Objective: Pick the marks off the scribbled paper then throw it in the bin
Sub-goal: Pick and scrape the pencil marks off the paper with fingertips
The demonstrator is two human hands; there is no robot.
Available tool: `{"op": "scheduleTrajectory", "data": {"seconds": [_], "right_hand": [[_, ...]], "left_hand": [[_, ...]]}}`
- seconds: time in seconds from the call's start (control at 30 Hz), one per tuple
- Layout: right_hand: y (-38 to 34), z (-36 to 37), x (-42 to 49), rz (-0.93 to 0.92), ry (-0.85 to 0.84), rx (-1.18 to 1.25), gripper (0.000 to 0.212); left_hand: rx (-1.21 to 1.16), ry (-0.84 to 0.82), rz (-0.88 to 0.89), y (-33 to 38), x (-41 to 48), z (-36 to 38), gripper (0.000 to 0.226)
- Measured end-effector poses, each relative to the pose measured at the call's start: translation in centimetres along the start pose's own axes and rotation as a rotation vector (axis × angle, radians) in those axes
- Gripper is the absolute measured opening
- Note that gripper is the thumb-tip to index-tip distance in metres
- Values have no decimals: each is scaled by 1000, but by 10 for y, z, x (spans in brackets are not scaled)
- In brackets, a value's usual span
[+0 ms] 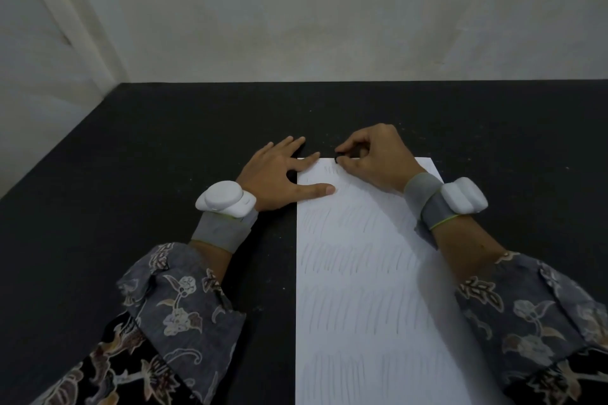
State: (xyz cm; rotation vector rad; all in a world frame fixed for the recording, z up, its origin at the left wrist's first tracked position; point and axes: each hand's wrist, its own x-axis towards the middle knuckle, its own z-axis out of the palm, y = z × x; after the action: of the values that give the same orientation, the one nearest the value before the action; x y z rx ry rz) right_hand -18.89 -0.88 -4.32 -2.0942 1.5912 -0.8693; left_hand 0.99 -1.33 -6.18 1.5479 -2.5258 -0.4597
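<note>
A white sheet of paper (362,273) covered in rows of grey pencil scribbles lies lengthwise on the black table (148,158). My left hand (283,176) rests flat with straight, spread fingers on the sheet's far left corner, thumb and index finger on the paper. My right hand (371,158) sits at the far edge of the sheet, its fingers curled and pinching a small black eraser (339,158) whose tip touches the paper near the top row of marks. Both wrists wear grey bands with white devices.
The black table runs to a pale wall (329,10) at the back and drops off along its left edge. A pale curtain or sheet (49,59) hangs at the far left. No bin is in view.
</note>
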Motion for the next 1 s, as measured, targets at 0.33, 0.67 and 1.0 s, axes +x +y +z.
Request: {"op": "scheduleTrajectory", "data": {"seconds": [0.33, 0.67, 1.0], "right_hand": [[0, 0, 1, -10, -25, -19, 16], [3, -4, 0, -14, -41, -9, 16], [-2, 1, 1, -39, -55, -31, 16]], "left_hand": [[-4, 4, 11, 0, -1, 0, 91], [0, -6, -1, 2, 0, -1, 93], [5, 3, 0, 1, -1, 1, 92]]}}
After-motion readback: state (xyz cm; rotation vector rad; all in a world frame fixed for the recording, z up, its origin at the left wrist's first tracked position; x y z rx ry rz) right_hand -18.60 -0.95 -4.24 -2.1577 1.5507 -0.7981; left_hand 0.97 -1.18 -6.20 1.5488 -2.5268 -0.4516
